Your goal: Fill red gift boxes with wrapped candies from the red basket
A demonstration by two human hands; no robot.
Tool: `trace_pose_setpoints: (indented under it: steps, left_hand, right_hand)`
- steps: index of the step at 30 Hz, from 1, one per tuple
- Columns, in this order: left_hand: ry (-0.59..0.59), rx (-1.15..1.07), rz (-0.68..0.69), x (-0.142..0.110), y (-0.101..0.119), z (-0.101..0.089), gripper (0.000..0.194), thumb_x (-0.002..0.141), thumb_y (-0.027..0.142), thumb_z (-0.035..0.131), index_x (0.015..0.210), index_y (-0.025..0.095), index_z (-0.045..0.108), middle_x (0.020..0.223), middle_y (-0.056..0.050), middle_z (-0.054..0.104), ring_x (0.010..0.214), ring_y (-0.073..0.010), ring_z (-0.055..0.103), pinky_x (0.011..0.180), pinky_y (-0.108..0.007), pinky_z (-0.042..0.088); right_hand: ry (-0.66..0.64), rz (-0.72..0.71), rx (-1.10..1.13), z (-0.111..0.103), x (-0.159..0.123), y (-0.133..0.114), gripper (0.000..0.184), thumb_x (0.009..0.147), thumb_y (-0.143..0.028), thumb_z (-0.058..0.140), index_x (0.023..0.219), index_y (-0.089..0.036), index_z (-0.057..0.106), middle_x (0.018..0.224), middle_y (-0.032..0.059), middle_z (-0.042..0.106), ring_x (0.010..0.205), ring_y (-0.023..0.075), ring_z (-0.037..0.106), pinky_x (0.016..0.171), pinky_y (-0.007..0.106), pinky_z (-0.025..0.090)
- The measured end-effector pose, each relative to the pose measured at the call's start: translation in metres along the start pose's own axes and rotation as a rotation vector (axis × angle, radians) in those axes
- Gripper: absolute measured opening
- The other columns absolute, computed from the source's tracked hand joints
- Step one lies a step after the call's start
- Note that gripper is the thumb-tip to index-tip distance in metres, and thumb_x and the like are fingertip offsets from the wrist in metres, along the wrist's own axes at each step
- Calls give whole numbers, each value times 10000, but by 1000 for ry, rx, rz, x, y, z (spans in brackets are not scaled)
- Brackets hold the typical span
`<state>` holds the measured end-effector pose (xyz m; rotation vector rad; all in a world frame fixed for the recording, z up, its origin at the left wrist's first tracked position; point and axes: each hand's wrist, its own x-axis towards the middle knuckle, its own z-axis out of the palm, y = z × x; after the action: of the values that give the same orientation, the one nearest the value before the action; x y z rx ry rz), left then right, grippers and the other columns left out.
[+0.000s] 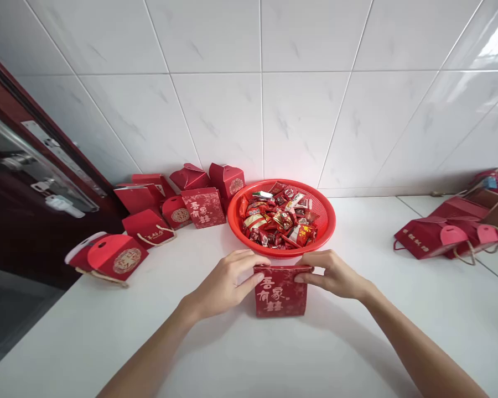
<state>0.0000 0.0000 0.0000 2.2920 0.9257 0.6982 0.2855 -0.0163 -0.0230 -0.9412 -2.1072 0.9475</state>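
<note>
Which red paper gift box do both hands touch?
The red paper box directly in front of the round red plastic basket; no other box is touched.

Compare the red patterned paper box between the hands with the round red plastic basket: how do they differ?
The red patterned paper box bears pale characters; the round red plastic basket has perforated walls. The left hand and right hand pinch the box's top edge; the basket is open, showing wrapped sweets. Both are red.
</note>
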Motion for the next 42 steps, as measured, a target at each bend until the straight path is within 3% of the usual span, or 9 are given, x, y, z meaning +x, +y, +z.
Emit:
trace_pose_setpoints:
  steps: [4, 8, 14, 17, 21, 29, 34, 38, 42]
  left_hand:
    - [47, -212, -108, 4, -1, 1, 295, 965, 339, 613, 1217, 219, 709, 1158, -63, 779, 1021, -223, 733, 930, -328, 589]
    - [94, -323, -156, 11, 2, -1, 344, 968, 359, 609, 1269, 205, 670, 1005, -44, 768, 922, -206, 729, 857, -306, 596]
    - [223, -398, -103, 29, 16, -3, 360, 927, 403, 679, 1230, 209, 667, 906, -34, 732, 818, -200, 719, 782, -327, 621]
    - [286, -448, -81, 38, 23, -3, 377, 877, 425, 749, 1185, 219, 679, 963, -51, 758, 802, -210, 740, 730, -341, 642]
    - [366, -495, -54, 47, 29, -5, 346, 860, 383, 768, 1157, 221, 693, 857, -33, 765, 713, -199, 747, 690, -345, 650]
    - [427, -468, -27, 49, 35, -10, 273, 839, 328, 778, 1089, 227, 734, 783, -6, 759, 640, -168, 717, 614, -301, 625]
    - [476, -420, 2, 46, 36, -11, 154, 796, 313, 815, 909, 213, 784, 848, -20, 797, 600, -137, 690, 558, -258, 599]
    - [494, -447, -31, 45, 35, -12, 228, 745, 349, 876, 906, 199, 815, 811, -30, 805, 611, -165, 726, 569, -271, 632]
    - [502, -448, -47, 43, 34, -11, 286, 720, 377, 900, 925, 188, 832, 827, -48, 819, 628, -192, 754, 593, -294, 665]
  right_hand:
    - [30, 50, 194, 3, 5, -7, 397, 941, -534, 693, 788, -168, 720, 721, 26, 687, 647, 140, 569, 622, 261, 498]
    - [115, 108, 265, 4, 11, -14, 416, 936, -570, 678, 874, -163, 741, 810, 55, 708, 728, 173, 617, 632, 278, 526]
    - [312, 80, 309, -7, 24, -27, 353, 908, -513, 723, 865, -163, 718, 779, 47, 673, 698, 167, 603, 583, 273, 504]
    - [346, 72, 370, -16, 32, -36, 339, 880, -504, 755, 828, -174, 697, 754, 30, 653, 675, 162, 605, 577, 273, 512]
    - [356, 38, 416, -23, 40, -44, 323, 864, -492, 776, 831, -182, 693, 760, 24, 658, 675, 158, 624, 584, 270, 529]
    - [437, -14, 394, -21, 40, -38, 333, 877, -485, 782, 1126, -266, 754, 814, 34, 731, 667, 176, 658, 559, 301, 559]
    - [542, -120, 326, -16, 41, -33, 307, 816, -552, 824, 914, -262, 820, 922, 61, 795, 766, 206, 709, 633, 328, 595]
    - [608, -121, 256, -13, 42, -32, 358, 801, -613, 810, 817, -255, 826, 802, 66, 796, 677, 208, 706, 577, 326, 579]
    - [628, -120, 258, -9, 42, -34, 331, 842, -576, 788, 793, -250, 821, 835, 72, 805, 754, 233, 735, 636, 343, 599]
